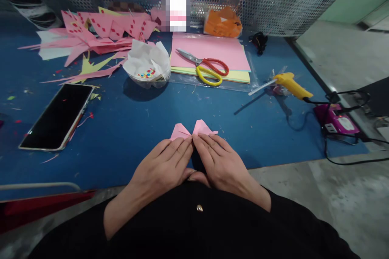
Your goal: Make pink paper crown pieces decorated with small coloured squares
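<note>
"While the flat fingers press down, what lies under the two bare hands?"
"Folded pink paper (201, 126), on the blue table (270, 141) near its front edge. The left hand (165, 162) and right hand (223, 162) lie side by side, thumbs touching, over its lower part."
"And beyond?"
"Red-and-yellow-handled scissors (199, 63)."

Scissors (199, 61) lie on a paper stack (212, 44) atop the bench (261, 129), with a packet (223, 24) directly behind the stack and a bowl (162, 64) just to its left. A phone (59, 117) lies farther left and before the stack, a glue gun (291, 84) to its right.
</note>
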`<state>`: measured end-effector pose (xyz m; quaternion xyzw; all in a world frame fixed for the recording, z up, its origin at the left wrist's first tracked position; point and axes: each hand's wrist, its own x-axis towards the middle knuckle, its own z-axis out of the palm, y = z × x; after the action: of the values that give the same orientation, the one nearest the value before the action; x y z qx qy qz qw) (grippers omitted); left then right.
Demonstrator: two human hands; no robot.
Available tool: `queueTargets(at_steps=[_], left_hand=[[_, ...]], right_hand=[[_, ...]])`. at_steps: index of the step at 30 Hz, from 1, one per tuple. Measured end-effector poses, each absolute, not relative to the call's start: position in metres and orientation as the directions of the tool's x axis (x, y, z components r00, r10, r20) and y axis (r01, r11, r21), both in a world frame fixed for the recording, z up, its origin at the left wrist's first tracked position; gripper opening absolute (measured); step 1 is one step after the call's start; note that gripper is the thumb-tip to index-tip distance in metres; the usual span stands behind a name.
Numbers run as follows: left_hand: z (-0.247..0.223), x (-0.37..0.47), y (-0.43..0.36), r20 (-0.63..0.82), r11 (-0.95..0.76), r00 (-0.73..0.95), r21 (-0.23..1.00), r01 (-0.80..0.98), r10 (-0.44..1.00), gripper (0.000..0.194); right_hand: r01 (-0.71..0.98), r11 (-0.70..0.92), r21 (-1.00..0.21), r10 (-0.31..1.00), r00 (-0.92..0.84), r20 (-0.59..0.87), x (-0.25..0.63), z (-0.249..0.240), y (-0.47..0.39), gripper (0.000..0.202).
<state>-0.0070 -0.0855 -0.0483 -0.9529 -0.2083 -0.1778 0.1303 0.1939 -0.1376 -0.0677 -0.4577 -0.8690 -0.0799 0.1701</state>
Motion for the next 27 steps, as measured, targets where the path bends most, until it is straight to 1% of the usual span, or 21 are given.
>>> queueTargets(at_steps=[4, 8, 10, 14, 18, 20, 22, 23, 25, 27], left_hand=[[-0.049, -0.005, -0.087, 0.375, -0.868, 0.862, -0.226, 0.443, 0.342, 0.042], [-0.048, -0.004, -0.089, 0.375, -0.872, 0.856, -0.199, 0.448, 0.354, 0.041], [-0.047, -0.005, -0.090, 0.379, -0.872, 0.846, -0.166, 0.461, 0.375, 0.039], [-0.045, -0.011, -0.092, 0.362, -0.861, 0.830, -0.124, 0.493, 0.424, 0.037], [-0.044, -0.028, -0.096, 0.365, -0.836, 0.799, -0.088, 0.541, 0.479, 0.036], [-0.045, -0.040, -0.098, 0.369, -0.811, 0.777, -0.092, 0.577, 0.511, 0.037], [-0.046, -0.052, -0.098, 0.356, -0.801, 0.770, -0.086, 0.592, 0.530, 0.040], [-0.046, -0.056, -0.098, 0.338, -0.805, 0.771, -0.064, 0.590, 0.539, 0.042], [-0.044, -0.058, -0.097, 0.322, -0.795, 0.750, 0.016, 0.606, 0.578, 0.045], [-0.040, -0.053, -0.094, 0.360, -0.774, 0.703, 0.095, 0.627, 0.614, 0.043]], right_hand=[[0.825, 0.562, 0.054, 0.760, -0.541, 0.361, 0.195, -0.064, -0.137, 0.064], [0.850, 0.520, 0.089, 0.784, -0.515, 0.347, 0.203, -0.062, -0.140, 0.065], [0.874, 0.479, 0.086, 0.808, -0.476, 0.347, 0.209, -0.063, -0.143, 0.067], [0.911, 0.411, 0.038, 0.858, -0.400, 0.323, 0.218, -0.063, -0.151, 0.071], [0.922, 0.385, 0.034, 0.877, -0.378, 0.297, 0.220, -0.063, -0.155, 0.073], [0.923, 0.382, 0.042, 0.875, -0.375, 0.306, 0.220, -0.062, -0.155, 0.071], [0.921, 0.386, 0.047, 0.868, -0.380, 0.319, 0.220, -0.057, -0.151, 0.064], [0.919, 0.391, 0.049, 0.865, -0.385, 0.322, 0.220, -0.054, -0.148, 0.057], [0.912, 0.407, 0.057, 0.858, -0.403, 0.318, 0.220, -0.045, -0.139, 0.040], [0.900, 0.428, 0.087, 0.848, -0.433, 0.307, 0.220, -0.036, -0.127, 0.026]])
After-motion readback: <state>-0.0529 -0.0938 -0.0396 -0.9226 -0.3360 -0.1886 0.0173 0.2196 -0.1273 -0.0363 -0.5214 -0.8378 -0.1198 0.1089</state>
